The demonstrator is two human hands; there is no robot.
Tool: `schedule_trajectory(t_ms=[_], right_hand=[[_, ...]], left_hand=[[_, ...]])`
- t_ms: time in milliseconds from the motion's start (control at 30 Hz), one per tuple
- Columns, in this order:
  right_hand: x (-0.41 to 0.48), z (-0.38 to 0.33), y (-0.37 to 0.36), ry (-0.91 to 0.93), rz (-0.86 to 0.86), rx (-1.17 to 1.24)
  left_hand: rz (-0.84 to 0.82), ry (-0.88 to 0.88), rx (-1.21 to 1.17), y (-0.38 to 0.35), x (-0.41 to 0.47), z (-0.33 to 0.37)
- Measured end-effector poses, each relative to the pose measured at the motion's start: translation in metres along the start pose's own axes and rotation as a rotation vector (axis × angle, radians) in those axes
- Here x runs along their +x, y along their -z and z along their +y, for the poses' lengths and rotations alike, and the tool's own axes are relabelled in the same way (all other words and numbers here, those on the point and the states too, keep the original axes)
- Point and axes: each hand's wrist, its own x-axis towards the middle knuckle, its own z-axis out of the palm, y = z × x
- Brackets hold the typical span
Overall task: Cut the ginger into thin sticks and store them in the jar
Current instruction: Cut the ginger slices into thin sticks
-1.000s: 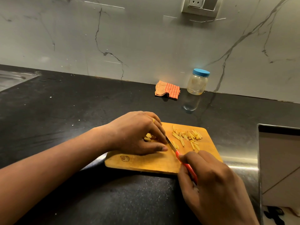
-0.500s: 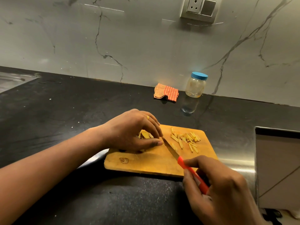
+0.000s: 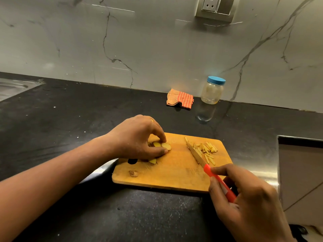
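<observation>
Left hand (image 3: 138, 138) pinches ginger slices (image 3: 166, 146) under fingertips (image 3: 163, 139); right hand (image 3: 244, 203) grips knife (image 3: 207, 169), blade beside cut sticks (image 3: 207, 148). Risk: thin slices slide mid-cut, blade nicks fingertips.

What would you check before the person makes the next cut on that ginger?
1. Hold on ginger slices by left hand: ok.
2. Grip on knife by right hand: ok.
3. Gap between blade and left hand: ok, it lies by the cut sticks.
4. Room on cutting board for slicing: ok.
5. Readiness of jar: not ok, blue lid is on.
6. Sharpness of blade: cannot tell.
</observation>
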Motion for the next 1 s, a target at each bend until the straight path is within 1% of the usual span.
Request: schedule_trajectory(t_ms=[200,333,567,733,900,1000], right_hand=[[-0.002,-0.001,-0.002,-0.006,0.059,0.051],[-0.002,-0.002,-0.003,-0.003,0.048,0.051],[-0.003,0.001,-0.004,-0.015,0.030,0.070],[-0.002,-0.002,-0.003,-0.004,0.029,0.076],[-0.003,-0.005,-0.003,0.033,0.044,0.070],[-0.003,-0.009,-0.003,0.041,0.054,0.045]], left_hand=[[0.032,0.048,-0.083,-0.006,0.002,0.007],[0.067,0.060,-0.148,-0.011,0.002,0.021],[0.044,0.029,-0.141,-0.014,0.002,0.030],[0.076,-0.056,-0.239,-0.009,0.000,0.027],[0.054,-0.182,-0.218,-0.009,0.000,0.026],[0.025,-0.211,-0.189,-0.007,0.000,0.025]])
